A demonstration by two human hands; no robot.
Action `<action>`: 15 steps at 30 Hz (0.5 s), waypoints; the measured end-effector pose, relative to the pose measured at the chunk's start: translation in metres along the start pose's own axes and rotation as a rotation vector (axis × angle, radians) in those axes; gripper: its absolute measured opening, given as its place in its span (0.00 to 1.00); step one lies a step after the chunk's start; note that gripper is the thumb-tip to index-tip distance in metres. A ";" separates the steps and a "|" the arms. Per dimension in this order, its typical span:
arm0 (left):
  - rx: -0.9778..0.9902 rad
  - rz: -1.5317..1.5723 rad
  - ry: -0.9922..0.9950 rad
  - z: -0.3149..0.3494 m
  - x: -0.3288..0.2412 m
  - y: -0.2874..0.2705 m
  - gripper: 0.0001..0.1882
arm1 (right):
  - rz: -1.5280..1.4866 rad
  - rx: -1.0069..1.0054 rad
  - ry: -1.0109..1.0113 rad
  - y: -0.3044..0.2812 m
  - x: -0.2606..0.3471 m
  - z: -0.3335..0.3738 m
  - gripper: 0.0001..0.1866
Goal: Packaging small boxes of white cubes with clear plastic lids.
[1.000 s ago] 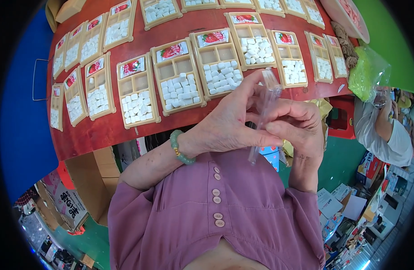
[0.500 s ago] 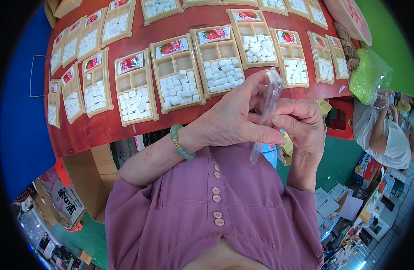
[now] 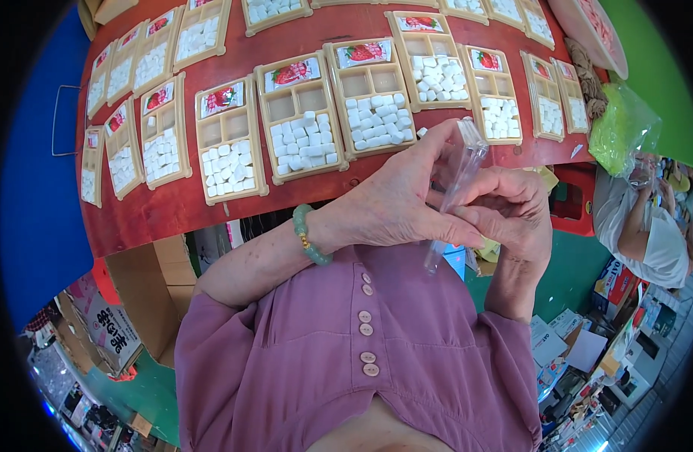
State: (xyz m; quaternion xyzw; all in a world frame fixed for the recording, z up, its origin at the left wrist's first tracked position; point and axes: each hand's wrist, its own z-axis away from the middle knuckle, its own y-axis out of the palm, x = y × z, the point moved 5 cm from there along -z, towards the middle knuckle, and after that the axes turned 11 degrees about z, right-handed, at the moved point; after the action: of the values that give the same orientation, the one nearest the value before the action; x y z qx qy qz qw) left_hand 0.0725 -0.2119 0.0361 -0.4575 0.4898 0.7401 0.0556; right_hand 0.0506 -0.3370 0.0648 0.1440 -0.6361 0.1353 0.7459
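Both my hands hold a thin, rectangular clear plastic lid [image 3: 464,162], seen nearly edge-on above the table's near edge; I cannot tell whether it is one or several nested together. My left hand [image 3: 395,200] wraps its left side, thumb stretched across the lower part. On the other side, my right hand [image 3: 512,211] pinches it between thumb and bent fingers. Just beyond are beige compartment trays [image 3: 339,111], each with white marshmallow-like pieces [image 3: 301,143] in the large section, a strawberry-printed sachet [image 3: 292,74] at the far end, and two small bare compartments between.
More filled trays line the red table [image 3: 158,226]. At the far right are a basin [image 3: 617,56] of pinkish pieces and a clear bag with green contents [image 3: 617,128]. A red stool [image 3: 576,200], a cardboard box [image 3: 147,290] and another person [image 3: 640,233] are beyond the near edge.
My hands and the clear lid have shifted slightly right, and the lid has turned a little. My right fingers have curled closer against it. The trays stay where they were on the table.
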 end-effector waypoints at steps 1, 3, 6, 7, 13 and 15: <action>0.005 -0.020 0.006 0.000 -0.001 0.001 0.53 | -0.001 0.000 0.000 0.001 0.001 0.000 0.08; 0.012 -0.009 -0.014 -0.001 0.000 0.003 0.53 | -0.010 0.004 0.048 0.002 -0.001 -0.001 0.07; 0.033 0.042 -0.029 -0.001 0.002 0.004 0.53 | -0.062 -0.095 -0.008 0.003 -0.003 0.000 0.07; 0.046 0.081 -0.023 -0.001 0.002 0.004 0.51 | -0.063 -0.094 -0.010 0.002 -0.006 0.001 0.07; 0.008 0.155 0.128 -0.003 0.009 -0.001 0.41 | -0.135 -0.169 0.076 -0.013 -0.008 0.013 0.06; -0.008 0.120 0.117 -0.004 0.009 -0.001 0.43 | -0.144 -0.238 0.050 -0.009 -0.008 0.013 0.06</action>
State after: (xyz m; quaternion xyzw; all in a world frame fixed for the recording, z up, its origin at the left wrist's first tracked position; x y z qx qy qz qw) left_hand 0.0701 -0.2175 0.0285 -0.4700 0.5156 0.7161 -0.0196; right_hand 0.0414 -0.3502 0.0584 0.0965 -0.6167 0.0084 0.7812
